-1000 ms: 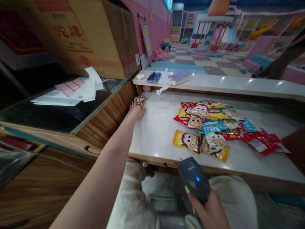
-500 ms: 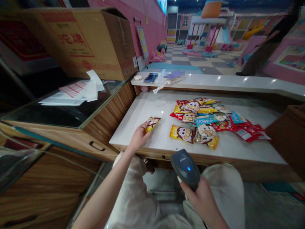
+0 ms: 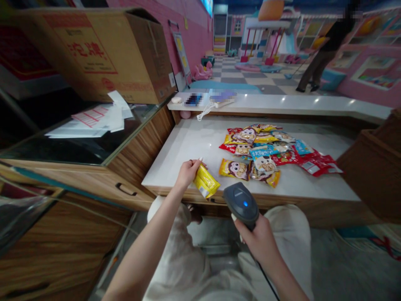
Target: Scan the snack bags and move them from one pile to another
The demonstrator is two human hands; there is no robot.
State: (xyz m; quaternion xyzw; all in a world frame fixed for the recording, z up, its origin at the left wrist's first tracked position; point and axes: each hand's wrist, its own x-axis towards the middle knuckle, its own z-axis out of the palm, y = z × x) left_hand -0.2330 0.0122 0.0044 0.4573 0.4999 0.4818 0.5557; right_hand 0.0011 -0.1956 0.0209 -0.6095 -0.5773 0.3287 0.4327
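My left hand point(image 3: 189, 172) pinches the upper end of a yellow snack packet point(image 3: 206, 181), held over the counter's front edge with its plain back side up. In my right hand point(image 3: 255, 234) is a dark grey barcode scanner point(image 3: 242, 205) with a lit blue light, its head angled towards the yellow packet but apart from it. Beyond the scanner lies a yellow packet with a monkey face point(image 3: 237, 169). A heap of several snack packets, yellow, blue and red, spreads behind it, with a red packet point(image 3: 319, 164) at its right end.
The white counter point(image 3: 175, 154) has a raised ledge carrying a phone point(image 3: 193, 99) and a white cable point(image 3: 205, 112). On the left, papers point(image 3: 94, 121) and a cardboard box point(image 3: 103, 54) rest on a glass-topped cabinet. A brown basket point(image 3: 369, 167) stands right. A person point(image 3: 326, 46) walks in the background.
My left hand has lifted the yellow packet off the counter and turned it over, bringing it nearer the scanner. The background person has moved left in view.
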